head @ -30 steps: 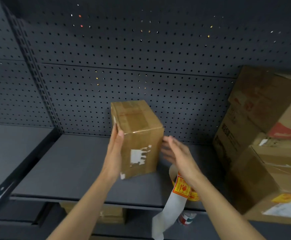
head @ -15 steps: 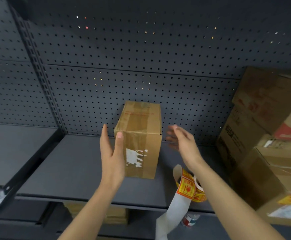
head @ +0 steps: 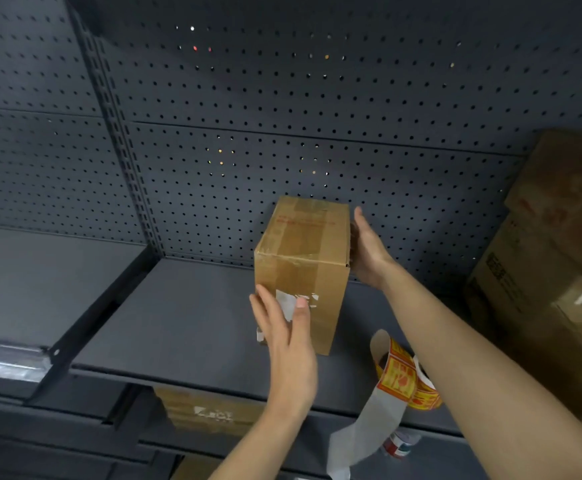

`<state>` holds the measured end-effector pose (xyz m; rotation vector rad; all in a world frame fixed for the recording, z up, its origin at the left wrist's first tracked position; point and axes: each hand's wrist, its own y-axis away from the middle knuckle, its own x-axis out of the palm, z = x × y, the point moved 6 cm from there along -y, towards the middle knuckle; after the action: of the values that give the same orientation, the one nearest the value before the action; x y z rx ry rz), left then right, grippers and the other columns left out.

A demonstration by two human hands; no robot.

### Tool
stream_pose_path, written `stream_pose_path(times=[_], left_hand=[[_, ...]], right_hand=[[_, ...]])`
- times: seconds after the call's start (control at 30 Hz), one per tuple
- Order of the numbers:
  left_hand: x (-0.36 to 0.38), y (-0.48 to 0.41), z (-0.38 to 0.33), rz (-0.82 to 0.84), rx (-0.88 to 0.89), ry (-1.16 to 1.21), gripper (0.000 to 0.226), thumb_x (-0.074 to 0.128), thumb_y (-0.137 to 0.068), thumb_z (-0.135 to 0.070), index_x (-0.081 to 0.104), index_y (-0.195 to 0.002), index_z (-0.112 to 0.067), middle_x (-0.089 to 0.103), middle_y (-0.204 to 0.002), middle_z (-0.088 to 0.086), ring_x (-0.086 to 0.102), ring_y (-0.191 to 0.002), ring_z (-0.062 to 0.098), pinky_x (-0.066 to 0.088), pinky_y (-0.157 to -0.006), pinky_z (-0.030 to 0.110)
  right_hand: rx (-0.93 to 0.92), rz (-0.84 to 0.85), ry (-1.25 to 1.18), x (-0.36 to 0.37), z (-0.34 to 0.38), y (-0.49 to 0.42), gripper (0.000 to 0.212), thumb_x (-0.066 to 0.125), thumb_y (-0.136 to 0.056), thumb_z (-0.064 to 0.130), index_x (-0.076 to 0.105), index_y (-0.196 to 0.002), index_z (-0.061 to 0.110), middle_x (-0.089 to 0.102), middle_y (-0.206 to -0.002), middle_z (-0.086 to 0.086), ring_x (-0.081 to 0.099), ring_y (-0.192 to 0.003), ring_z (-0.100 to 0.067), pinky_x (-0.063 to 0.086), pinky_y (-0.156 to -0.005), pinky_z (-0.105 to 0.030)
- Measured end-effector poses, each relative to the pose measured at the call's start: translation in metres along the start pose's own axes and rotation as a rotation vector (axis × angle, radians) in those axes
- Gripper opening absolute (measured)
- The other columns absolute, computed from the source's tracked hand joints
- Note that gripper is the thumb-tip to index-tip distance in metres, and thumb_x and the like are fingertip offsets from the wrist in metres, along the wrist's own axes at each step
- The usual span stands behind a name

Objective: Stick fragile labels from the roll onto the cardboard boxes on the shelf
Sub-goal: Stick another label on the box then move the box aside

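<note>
A small taped cardboard box (head: 308,247) stands upright on the dark shelf (head: 185,327), with torn white label remains on its front. My left hand (head: 284,327) lies flat against the box's lower front left corner, fingers straight. My right hand (head: 367,252) presses its palm on the box's right side near the back. The roll of red and yellow fragile labels (head: 405,377) sits on the shelf's front edge to the right of the box, under my right forearm, and its white backing strip (head: 362,438) hangs down over the edge.
Stacked larger cardboard boxes (head: 552,265) fill the shelf's right end. A perforated dark back panel (head: 282,133) rises behind. Another carton (head: 210,410) sits on the shelf below, and a neighbouring shelf bay (head: 40,278) lies to the left.
The box has been turned square to me. My right hand moved onto its right side, and my left hand slid from the left side to the front corner.
</note>
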<state>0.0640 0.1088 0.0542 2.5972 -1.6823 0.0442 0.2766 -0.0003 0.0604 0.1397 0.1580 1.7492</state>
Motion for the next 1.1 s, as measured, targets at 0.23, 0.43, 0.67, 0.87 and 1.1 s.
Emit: stream_pose_path(times=[0.23, 0.43, 0.67, 0.87, 1.1], left_hand=[[-0.023, -0.043, 0.009, 0.063, 0.03, 0.045, 0.091, 0.038, -0.086, -0.083, -0.009, -0.155, -0.048, -0.016, -0.164, -0.024, -0.015, -0.137, -0.016, -0.003, -0.123, 0.036], [-0.035, -0.098, 0.012, 0.261, -0.026, 0.092, 0.073, 0.04, -0.084, -0.085, 0.048, -0.144, -0.045, 0.052, -0.15, -0.011, 0.047, -0.14, 0.009, 0.03, -0.12, 0.046], [-0.025, -0.11, 0.003, 0.29, -0.031, 0.077, 0.062, 0.015, -0.1, -0.067, 0.062, -0.129, -0.04, 0.073, -0.122, -0.008, 0.066, -0.117, 0.008, 0.041, -0.113, 0.044], [-0.041, -0.113, 0.01, 0.224, -0.024, -0.042, 0.059, 0.025, -0.091, -0.081, 0.061, -0.129, -0.051, 0.064, -0.137, -0.015, 0.053, -0.133, 0.005, 0.033, -0.118, 0.042], [-0.074, -0.063, 0.01, -0.139, 0.137, -0.179, 0.015, 0.049, -0.104, -0.031, 0.057, -0.109, -0.019, 0.061, -0.099, -0.011, 0.057, -0.092, 0.007, 0.042, -0.077, 0.021]], right_hand=[[-0.054, -0.124, 0.121, -0.025, -0.008, 0.053, 0.088, 0.037, -0.07, 0.092, 0.068, -0.125, 0.031, 0.072, -0.121, 0.003, 0.064, -0.118, -0.019, 0.039, -0.114, -0.053], [-0.121, -0.198, 0.243, -0.041, -0.022, 0.117, 0.043, 0.037, -0.097, 0.067, 0.066, -0.117, 0.041, 0.071, -0.118, 0.012, 0.065, -0.111, -0.007, 0.043, -0.111, -0.045], [-0.196, -0.182, 0.233, -0.036, -0.024, 0.139, 0.039, 0.046, -0.091, 0.059, 0.061, -0.122, 0.042, 0.067, -0.128, 0.01, 0.06, -0.122, -0.007, 0.043, -0.112, -0.036], [-0.206, -0.187, 0.259, -0.038, -0.025, 0.139, 0.08, 0.048, -0.076, 0.074, 0.055, -0.142, 0.028, 0.064, -0.135, 0.008, 0.058, -0.126, -0.006, 0.042, -0.114, -0.041], [-0.306, -0.301, 0.369, -0.058, -0.037, 0.15, 0.022, 0.052, -0.101, 0.036, 0.064, -0.119, 0.041, 0.068, -0.119, 0.018, 0.063, -0.114, -0.003, 0.05, -0.104, -0.039]])
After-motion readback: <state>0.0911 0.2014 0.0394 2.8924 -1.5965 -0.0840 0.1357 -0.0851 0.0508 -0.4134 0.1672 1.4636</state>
